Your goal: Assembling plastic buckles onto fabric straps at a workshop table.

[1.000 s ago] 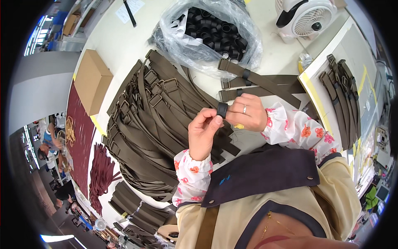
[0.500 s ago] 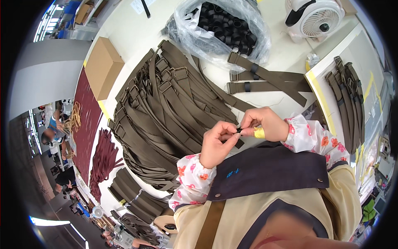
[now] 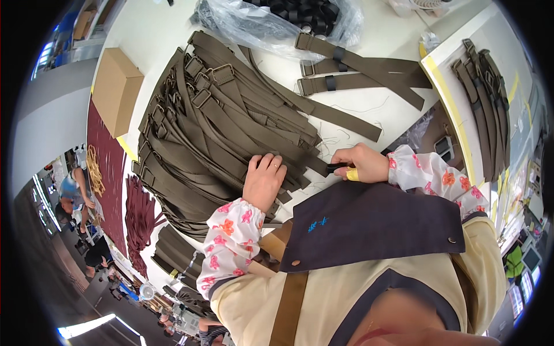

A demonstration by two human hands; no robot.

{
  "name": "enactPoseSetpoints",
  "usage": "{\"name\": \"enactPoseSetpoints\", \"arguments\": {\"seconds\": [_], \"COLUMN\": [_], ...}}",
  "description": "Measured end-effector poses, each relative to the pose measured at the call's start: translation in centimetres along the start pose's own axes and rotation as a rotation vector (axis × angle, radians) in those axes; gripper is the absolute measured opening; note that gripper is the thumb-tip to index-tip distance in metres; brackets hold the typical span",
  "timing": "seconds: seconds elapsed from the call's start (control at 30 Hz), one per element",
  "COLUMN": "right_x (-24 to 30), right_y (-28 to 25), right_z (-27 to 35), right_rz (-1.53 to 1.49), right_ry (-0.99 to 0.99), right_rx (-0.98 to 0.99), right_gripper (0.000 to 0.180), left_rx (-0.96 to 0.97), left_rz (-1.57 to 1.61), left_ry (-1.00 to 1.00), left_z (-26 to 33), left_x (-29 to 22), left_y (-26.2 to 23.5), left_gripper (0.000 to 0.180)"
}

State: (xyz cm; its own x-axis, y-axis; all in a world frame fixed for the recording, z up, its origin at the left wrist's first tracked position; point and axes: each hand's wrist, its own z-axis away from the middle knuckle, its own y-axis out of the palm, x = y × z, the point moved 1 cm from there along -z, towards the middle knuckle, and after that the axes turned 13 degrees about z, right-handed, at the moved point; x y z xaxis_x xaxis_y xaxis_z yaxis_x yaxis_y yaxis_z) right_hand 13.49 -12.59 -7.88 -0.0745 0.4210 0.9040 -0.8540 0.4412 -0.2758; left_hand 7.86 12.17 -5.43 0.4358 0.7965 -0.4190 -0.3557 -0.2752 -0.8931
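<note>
A large pile of olive-brown webbing straps (image 3: 213, 132) with metal buckles lies on the table before me. My left hand (image 3: 265, 180) rests on its near side, fingers spread over the straps and the thumb hidden. To the right, my right hand (image 3: 367, 164) pinches a small black loop (image 3: 334, 167) between thumb and index finger. A yellow wrap covers part of the thumb. One strap's end (image 3: 314, 164) comes close to the loop; whether they touch I cannot tell. Beyond, several crossed straps (image 3: 369, 66) carry black loops like this one.
At the far side stands a clear plastic bag (image 3: 346, 32) full of black loops. More finished-looking straps (image 3: 485, 109) lie on a yellow-taped board (image 3: 441, 81) at right. A cardboard box (image 3: 115, 86) and dark red cords (image 3: 141, 225) sit at left. Co-workers appear at far left.
My hands have parted: the left has moved left and down onto the strap pile, while the right keeps the black loop. The whole view has shifted, with the table appearing higher.
</note>
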Motion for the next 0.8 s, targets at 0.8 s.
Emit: {"name": "enactPoseSetpoints", "arguments": {"seconds": [0.8], "right_x": [-0.3], "right_y": [-5.1], "right_z": [4.0], "right_rz": [-1.031], "right_ry": [0.330], "right_rx": [-0.499], "right_gripper": [0.012], "left_rx": [-0.418], "left_rz": [0.234], "left_ry": [0.453], "left_z": [-10.2], "left_x": [-3.1], "left_y": [1.1], "left_gripper": [0.015]}}
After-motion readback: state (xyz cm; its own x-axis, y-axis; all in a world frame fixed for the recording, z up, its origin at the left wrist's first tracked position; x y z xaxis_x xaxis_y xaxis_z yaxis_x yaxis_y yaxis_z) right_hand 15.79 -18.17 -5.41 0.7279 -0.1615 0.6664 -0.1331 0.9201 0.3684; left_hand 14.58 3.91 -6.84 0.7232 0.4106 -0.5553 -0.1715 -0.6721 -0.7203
